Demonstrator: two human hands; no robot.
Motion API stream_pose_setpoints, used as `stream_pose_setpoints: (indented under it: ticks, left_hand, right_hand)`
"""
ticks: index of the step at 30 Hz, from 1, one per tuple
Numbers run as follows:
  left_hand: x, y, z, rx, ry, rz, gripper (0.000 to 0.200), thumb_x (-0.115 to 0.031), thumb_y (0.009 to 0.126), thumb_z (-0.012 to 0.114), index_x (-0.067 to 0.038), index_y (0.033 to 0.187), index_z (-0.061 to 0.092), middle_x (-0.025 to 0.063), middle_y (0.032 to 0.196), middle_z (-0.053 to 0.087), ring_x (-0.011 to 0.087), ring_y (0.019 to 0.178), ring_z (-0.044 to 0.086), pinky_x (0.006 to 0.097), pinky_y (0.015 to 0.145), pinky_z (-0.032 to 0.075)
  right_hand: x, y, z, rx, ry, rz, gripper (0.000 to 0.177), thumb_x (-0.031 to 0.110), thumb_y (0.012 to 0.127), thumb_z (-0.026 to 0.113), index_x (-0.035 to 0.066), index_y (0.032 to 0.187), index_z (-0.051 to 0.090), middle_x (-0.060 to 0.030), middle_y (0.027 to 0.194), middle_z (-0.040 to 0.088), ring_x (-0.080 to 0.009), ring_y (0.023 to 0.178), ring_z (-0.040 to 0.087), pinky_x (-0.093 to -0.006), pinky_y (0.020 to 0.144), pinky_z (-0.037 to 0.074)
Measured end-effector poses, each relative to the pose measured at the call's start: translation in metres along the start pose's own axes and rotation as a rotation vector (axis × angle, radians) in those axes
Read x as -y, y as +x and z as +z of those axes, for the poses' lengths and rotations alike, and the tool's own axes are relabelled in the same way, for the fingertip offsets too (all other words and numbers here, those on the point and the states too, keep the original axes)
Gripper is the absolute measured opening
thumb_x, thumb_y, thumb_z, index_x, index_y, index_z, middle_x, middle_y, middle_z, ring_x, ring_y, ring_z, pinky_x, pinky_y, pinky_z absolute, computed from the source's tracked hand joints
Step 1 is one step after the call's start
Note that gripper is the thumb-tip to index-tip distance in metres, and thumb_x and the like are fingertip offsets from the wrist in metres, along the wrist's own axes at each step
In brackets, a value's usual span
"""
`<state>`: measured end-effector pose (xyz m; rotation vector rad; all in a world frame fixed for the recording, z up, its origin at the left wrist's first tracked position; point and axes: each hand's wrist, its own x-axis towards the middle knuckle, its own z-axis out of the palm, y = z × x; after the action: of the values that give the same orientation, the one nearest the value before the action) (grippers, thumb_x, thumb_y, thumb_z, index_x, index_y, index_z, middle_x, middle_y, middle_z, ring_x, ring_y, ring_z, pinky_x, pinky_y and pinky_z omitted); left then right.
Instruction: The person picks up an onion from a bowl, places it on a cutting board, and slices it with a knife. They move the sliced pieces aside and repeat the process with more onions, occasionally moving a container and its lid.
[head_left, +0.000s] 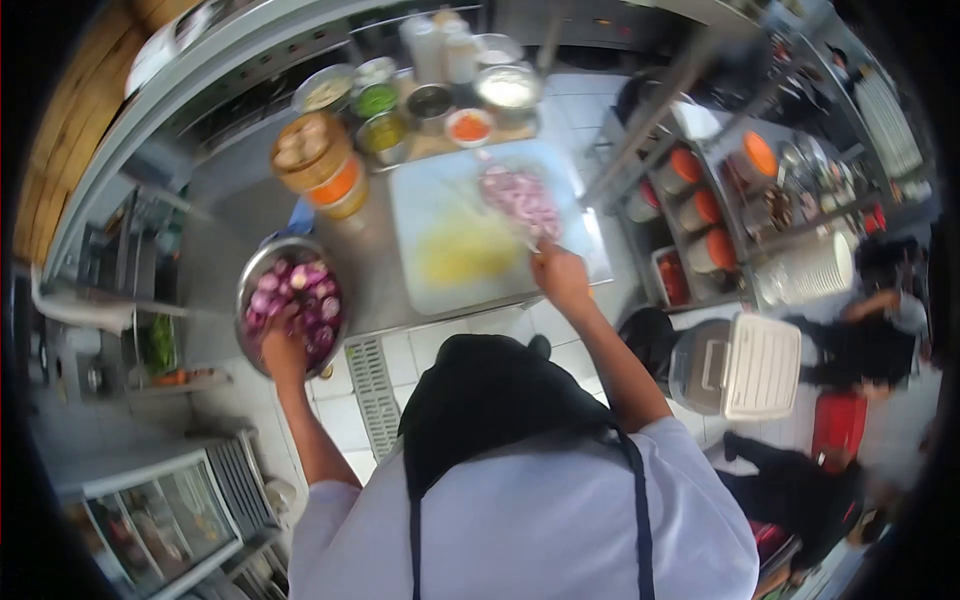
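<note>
Onions [292, 287], round, surround left hand [285, 338]; cut pieces [522, 203] near right hand [560, 272].

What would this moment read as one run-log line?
left hand: in bowl of purple onions | right hand: at cut pieces on board, grip blurred | yellow food: beside cut pieces

Left grip [284, 345] part-hidden in onions [318, 310], yellow pile [465, 245] blurred, right grip's [560, 275] tool [533, 243] blurred
</note>
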<state>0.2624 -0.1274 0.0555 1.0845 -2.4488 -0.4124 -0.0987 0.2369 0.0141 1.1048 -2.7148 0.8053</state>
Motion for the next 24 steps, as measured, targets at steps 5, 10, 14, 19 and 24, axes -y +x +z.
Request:
stream_pose_setpoints:
  ticks: [5,10,14,19,24]
  left_hand:
    - [0.006,0.022,-0.019,0.117,0.107,0.073,0.032,-0.021,0.085,0.076,-0.007,0.114,0.075,0.0191,0.113,0.073,0.0392,0.101,0.070,0.0470,0.090,0.055]
    - [-0.032,0.047,-0.015,0.244,0.081,0.237,0.039,-0.028,0.085,0.076,-0.008,0.118,0.075,0.0188,0.123,0.071,0.0384,0.110,0.067,0.0472,0.097,0.052]
    - [-0.045,0.051,0.004,0.541,-0.139,0.139,0.066,-0.033,0.089,0.071,-0.011,0.148,0.053,0.0142,0.130,0.070,0.0350,0.120,0.066,0.0438,0.102,0.051]
    - [0.061,0.068,0.063,0.718,-0.448,0.224,0.066,-0.014,0.078,0.082,-0.002,0.139,0.059,0.0179,0.136,0.066,0.0315,0.125,0.063,0.0401,0.110,0.047]
    - [-0.028,0.035,-0.005,0.617,-0.002,0.106,0.041,-0.020,0.102,0.058,-0.009,0.141,0.061,0.0201,0.129,0.069,0.0197,0.109,0.068,0.0358,0.094,0.050]
  right_hand:
    - [0.023,-0.009,-0.006,0.038,0.050,0.158,0.022,0.026,0.095,0.067,0.005,0.104,0.065,-0.0225,0.077,0.070,-0.0446,0.073,0.069,-0.0556,0.066,0.053]
    - [-0.005,-0.036,0.023,0.115,0.073,0.250,0.027,0.033,0.097,0.067,0.007,0.106,0.068,-0.0211,0.078,0.072,-0.0422,0.073,0.071,-0.0543,0.065,0.053]
    - [-0.014,-0.056,0.067,0.085,0.196,0.145,0.015,0.020,0.087,0.062,0.008,0.083,0.070,-0.0164,0.078,0.071,-0.0378,0.070,0.069,-0.0533,0.065,0.054]
    - [0.034,-0.053,0.040,0.126,0.233,0.349,0.020,0.027,0.087,0.065,0.008,0.096,0.065,-0.0214,0.079,0.069,-0.0418,0.077,0.070,-0.0549,0.069,0.054]
    - [0.049,-0.065,0.018,0.052,0.308,0.310,0.023,0.026,0.087,0.066,0.004,0.095,0.062,-0.0213,0.079,0.069,-0.0434,0.079,0.070,-0.0559,0.070,0.053]
